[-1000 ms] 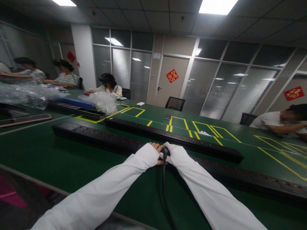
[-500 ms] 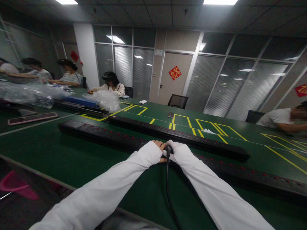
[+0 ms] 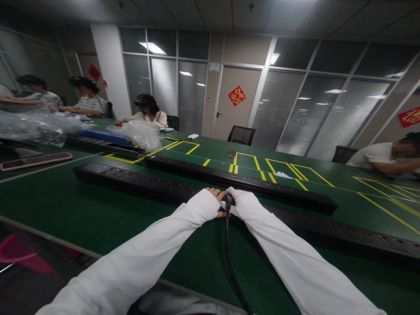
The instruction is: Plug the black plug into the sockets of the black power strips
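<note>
A long black power strip (image 3: 131, 181) with red dots lies across the near part of the green table. At its middle, my right hand (image 3: 236, 199), in a white covering, is closed round a black plug (image 3: 228, 200). The plug's black cable (image 3: 229, 253) runs down toward the table's near edge. My left hand (image 3: 217, 197) rests on the strip with its fingers bent, right beside the plug; its fingertips and the strip under both hands are partly hidden. A second black strip (image 3: 262, 186) lies just behind, parallel to the first.
Clear plastic wrap (image 3: 141, 134), a blue long object (image 3: 106, 137) and a phone (image 3: 36, 162) are at the left. Yellow tape marks the green table (image 3: 131, 236). A pink basket (image 3: 22, 253) is below the left edge. Several people sit around the table.
The view has shifted slightly, so the strips and table sit a little further left and up. Both hands remain together at the plug.
</note>
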The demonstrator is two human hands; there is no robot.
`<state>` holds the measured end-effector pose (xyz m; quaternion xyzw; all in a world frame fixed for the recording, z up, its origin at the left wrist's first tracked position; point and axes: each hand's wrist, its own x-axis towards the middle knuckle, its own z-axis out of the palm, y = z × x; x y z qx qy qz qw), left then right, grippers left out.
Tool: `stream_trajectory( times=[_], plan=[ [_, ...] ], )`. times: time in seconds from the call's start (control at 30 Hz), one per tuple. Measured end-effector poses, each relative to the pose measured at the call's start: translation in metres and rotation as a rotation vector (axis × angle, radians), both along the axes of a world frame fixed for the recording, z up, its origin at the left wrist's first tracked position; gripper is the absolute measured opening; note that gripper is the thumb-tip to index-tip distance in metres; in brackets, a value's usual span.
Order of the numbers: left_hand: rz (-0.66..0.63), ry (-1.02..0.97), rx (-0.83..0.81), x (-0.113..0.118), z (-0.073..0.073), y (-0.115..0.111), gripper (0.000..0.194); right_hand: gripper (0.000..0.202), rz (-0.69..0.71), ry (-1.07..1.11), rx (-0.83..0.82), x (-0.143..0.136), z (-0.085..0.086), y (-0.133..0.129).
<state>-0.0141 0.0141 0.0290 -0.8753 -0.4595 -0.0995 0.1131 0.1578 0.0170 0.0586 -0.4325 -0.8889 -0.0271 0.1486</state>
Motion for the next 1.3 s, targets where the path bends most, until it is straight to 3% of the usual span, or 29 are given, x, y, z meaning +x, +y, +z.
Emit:
stream_trajectory(
  times=[0.4,0.63,1.3],
  plan=[
    [-0.009,-0.027,0.099,-0.0001,-0.0054,-0.0009,0.068,0.039,0.007,0.003,0.002,0.0002,-0.002,0.0007],
    [-0.026,0.004,0.031,-0.0012,-0.0066,0.004,0.069,0.042,0.006,-0.002,0.014,0.0003,-0.0019,0.0011],
    [-0.022,0.015,0.049,-0.0015,-0.0031,-0.0007,0.068,0.04,0.003,0.0,0.001,0.0001,-0.0008,-0.0002]
  ],
)
